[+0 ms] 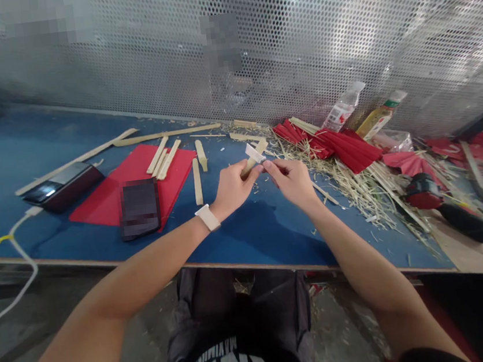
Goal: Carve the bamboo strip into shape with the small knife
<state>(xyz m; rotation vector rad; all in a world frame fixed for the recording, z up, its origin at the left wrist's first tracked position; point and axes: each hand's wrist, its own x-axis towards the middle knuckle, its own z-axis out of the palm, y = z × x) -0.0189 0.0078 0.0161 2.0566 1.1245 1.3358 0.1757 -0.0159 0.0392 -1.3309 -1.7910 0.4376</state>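
Note:
My left hand (234, 187), with a pale band on its wrist, is closed around a flat wooden strip (260, 146) that points up and away. My right hand (289, 180) is pinched on a small knife; its flat, light blade (254, 153) lies across the strip. The knife's handle is mostly hidden by my fingers. Both hands meet above the blue table (247, 232), fingertips almost touching. Left of my left hand lie two short wooden strips, one nearer (197, 181) and one farther (200, 154).
Several strips (163, 161) and a dark phone (140, 207) rest on a red sheet (107, 190). A cabled black device (65, 186) stands left. Shavings (356, 191), red folded fans (346, 147), two bottles (344, 108) and a black-handled tool (468, 222) crowd the right. Perforated metal (157, 57) backs the table.

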